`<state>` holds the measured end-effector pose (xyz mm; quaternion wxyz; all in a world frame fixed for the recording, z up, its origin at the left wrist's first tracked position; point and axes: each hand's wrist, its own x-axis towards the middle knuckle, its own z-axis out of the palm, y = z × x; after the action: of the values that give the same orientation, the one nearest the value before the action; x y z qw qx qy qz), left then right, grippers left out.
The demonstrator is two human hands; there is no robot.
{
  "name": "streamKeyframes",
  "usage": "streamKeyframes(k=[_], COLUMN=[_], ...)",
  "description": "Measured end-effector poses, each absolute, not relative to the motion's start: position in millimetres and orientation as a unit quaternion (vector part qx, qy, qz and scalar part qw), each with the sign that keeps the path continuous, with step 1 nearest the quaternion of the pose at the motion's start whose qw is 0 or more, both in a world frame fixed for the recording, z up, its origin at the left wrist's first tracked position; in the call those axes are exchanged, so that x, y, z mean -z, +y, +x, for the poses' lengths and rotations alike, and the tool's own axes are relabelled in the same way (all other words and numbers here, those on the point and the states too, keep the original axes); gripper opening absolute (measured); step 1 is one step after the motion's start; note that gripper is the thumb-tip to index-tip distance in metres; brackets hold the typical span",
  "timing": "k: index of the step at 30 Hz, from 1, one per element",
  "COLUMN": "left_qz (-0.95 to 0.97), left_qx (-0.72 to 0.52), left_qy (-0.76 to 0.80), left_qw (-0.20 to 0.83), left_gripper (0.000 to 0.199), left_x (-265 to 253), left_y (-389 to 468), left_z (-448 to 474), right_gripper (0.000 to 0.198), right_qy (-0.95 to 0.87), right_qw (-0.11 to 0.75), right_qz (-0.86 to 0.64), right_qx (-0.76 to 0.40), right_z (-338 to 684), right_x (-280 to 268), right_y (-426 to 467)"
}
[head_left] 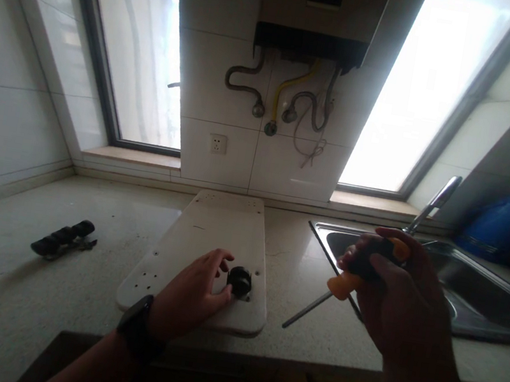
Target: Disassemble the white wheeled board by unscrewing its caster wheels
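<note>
Caster (239,282) on the white board (224,231), near right corner, apparently being fitted: your left hand (195,291), half-open, beside it; your right hand (396,294) gripping the screwdriver (341,285), probably next needed there.

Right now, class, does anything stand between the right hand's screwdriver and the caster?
Nothing visible stands between the screwdriver in the right hand and the caster; the left hand is at its left side.

Dim o/all, R window (394,110) blown out, fgnd v. dark
</note>
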<state>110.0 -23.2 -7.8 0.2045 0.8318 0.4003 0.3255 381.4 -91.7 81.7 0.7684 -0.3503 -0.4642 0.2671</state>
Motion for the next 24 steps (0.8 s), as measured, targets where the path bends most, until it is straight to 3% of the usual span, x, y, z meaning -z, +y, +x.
streamKeyframes(k=[24], left_qz=[0.833], left_qx=[-0.373], left_qy=[0.353], left_qw=[0.206], left_gripper=[0.02], left_x=[3], left_y=[-16], left_z=[128], right_gripper=[0.025], right_qy=[-0.624], right_qw=[0.654], right_qz=[-0.345], right_qx=[-0.254], right_z=[325], right_x=[-62], right_y=[-35])
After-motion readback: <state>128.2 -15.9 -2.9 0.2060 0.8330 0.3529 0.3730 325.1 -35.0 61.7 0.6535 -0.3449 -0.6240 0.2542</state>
